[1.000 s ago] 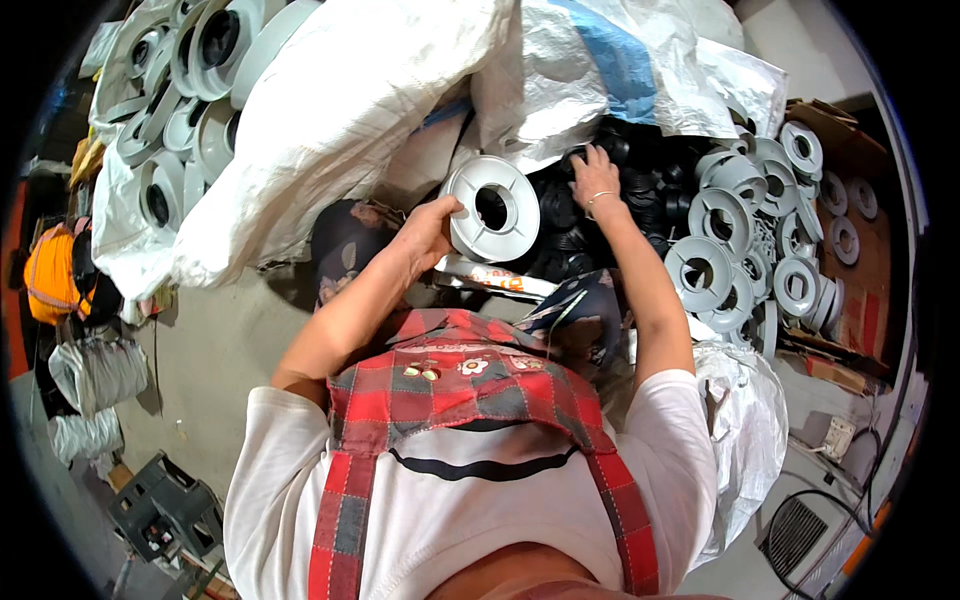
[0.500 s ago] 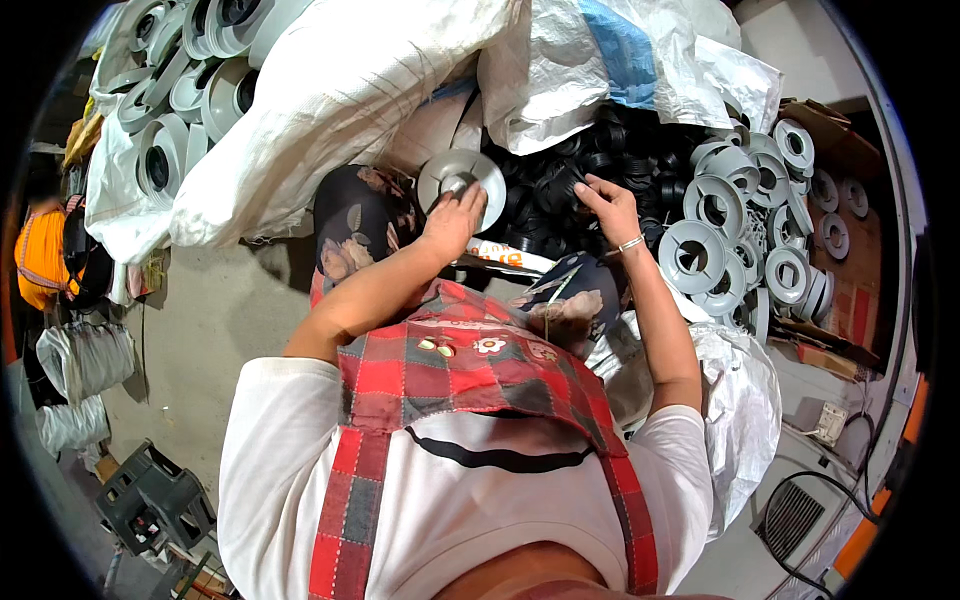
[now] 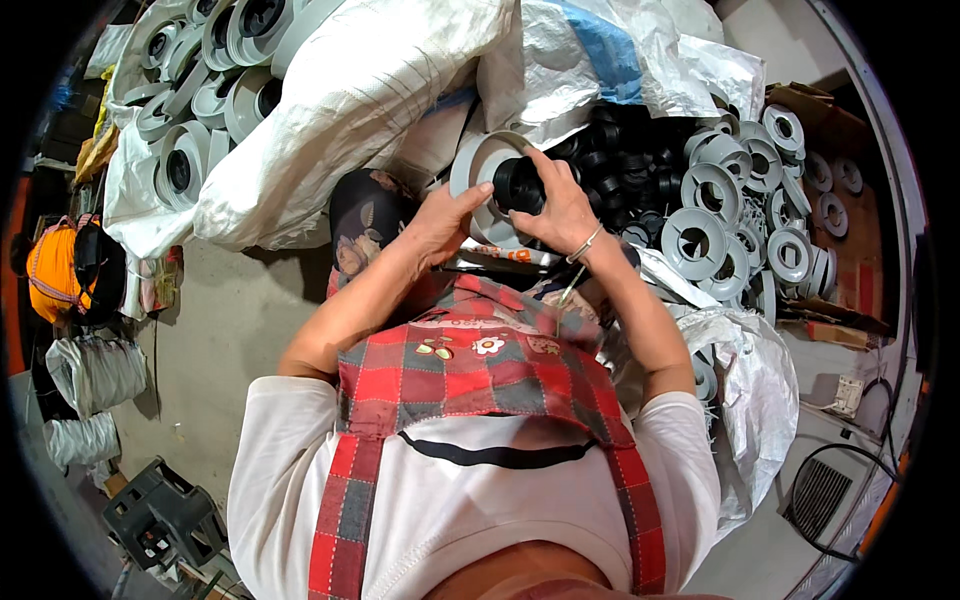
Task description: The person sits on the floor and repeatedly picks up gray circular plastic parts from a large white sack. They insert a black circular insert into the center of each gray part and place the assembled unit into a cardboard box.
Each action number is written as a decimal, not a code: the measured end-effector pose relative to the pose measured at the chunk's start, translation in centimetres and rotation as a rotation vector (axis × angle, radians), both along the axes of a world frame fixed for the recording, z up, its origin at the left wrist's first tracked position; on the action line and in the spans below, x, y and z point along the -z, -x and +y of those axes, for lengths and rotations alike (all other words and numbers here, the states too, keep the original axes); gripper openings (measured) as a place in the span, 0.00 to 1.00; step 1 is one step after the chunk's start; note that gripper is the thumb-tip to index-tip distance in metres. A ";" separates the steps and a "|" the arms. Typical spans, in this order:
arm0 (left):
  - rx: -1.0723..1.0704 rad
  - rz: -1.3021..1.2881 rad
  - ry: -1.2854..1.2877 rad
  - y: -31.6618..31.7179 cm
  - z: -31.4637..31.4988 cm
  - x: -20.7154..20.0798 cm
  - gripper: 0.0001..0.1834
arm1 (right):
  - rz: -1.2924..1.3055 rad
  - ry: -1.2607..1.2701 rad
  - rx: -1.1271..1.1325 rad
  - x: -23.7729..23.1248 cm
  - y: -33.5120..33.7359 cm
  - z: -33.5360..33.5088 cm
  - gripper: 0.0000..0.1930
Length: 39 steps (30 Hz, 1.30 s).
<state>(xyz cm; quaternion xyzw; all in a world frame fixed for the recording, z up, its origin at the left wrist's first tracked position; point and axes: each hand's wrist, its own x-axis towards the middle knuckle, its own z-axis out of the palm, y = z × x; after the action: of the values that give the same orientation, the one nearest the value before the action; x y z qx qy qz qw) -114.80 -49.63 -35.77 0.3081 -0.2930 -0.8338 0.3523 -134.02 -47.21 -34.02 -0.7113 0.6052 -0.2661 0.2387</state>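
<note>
A round grey plastic flange [image 3: 470, 172] is tilted up over my lap. My left hand [image 3: 445, 222] grips its near left rim, thumb on the inner side. In my right hand [image 3: 567, 210] is a black plastic ring [image 3: 516, 186], with fingers and thumb wrapped round it. The ring sits at the middle of the flange; whether it is seated there I cannot tell. Just beyond my right hand lies a heap of similar black rings [image 3: 630, 170].
Grey slotted rings [image 3: 693, 243] are piled to the right, by a cardboard box [image 3: 860, 240]. A white woven sack [image 3: 330, 110] stretches across the far left, beside finished-looking grey flanges with black centres [image 3: 178, 168]. A dark plastic stool [image 3: 165, 515] stands at lower left.
My right hand has come left from the black heap with a black ring. The flange has shifted right and tilted, and my left hand has moved from its centre to its rim.
</note>
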 end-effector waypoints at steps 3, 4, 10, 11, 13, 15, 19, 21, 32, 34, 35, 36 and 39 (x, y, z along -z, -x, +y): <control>0.044 -0.003 0.026 -0.6 0.1 -0.4 0.23 | 0.126 0.021 -0.136 -1.7 -0.2 0.1 0.39; 0.080 0.015 0.037 -0.9 0.0 -0.4 0.23 | 0.146 0.026 -0.182 -2.2 -0.2 0.2 0.38; 0.262 -0.060 -0.028 -2.4 -1.4 -2.0 0.25 | 0.572 0.403 -0.564 -4.0 -0.4 0.5 0.30; 0.286 -0.092 -0.039 -2.4 -1.5 -2.3 0.25 | 0.617 0.470 -0.590 -4.1 -0.4 0.4 0.28; 0.284 -0.146 -0.050 -2.3 -1.4 -2.7 0.25 | 0.655 0.537 -0.614 -4.2 -0.5 0.5 0.24; 0.277 -0.129 -0.020 -1.9 -0.8 -2.9 0.24 | 0.720 0.556 -0.617 -4.1 -0.6 0.7 0.24; 0.148 -0.061 -0.055 -1.2 0.4 -2.4 0.22 | 0.511 0.312 -0.565 -3.9 -0.3 1.0 0.34; 0.143 -0.025 -0.090 -1.4 0.6 -2.1 0.21 | 0.347 0.159 -0.476 -3.8 -0.2 1.2 0.41; 0.041 -0.026 0.222 -0.8 0.8 -1.5 0.24 | -0.201 -0.232 0.082 -3.0 0.0 0.4 0.33; -0.012 -0.071 0.290 -0.7 0.9 -1.2 0.24 | -0.784 -0.949 0.223 -2.8 0.4 0.2 0.35; -0.037 -0.067 0.277 -0.7 1.1 -1.1 0.24 | -0.642 -0.934 0.109 -2.6 0.4 0.3 0.36; -0.071 -0.019 0.291 -0.7 1.0 -1.0 0.24 | -0.418 -0.835 0.109 -2.6 0.7 0.3 0.36; -0.019 -0.155 0.301 -0.3 0.9 -0.9 0.23 | -0.128 -0.248 0.053 -2.2 0.8 0.8 0.37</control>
<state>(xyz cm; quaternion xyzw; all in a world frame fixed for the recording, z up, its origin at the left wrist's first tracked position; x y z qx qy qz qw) -114.50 -48.75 -34.86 0.3180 -0.4378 -0.7508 0.3787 -134.86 -46.36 -31.82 -0.6418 0.6354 -0.2404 0.3556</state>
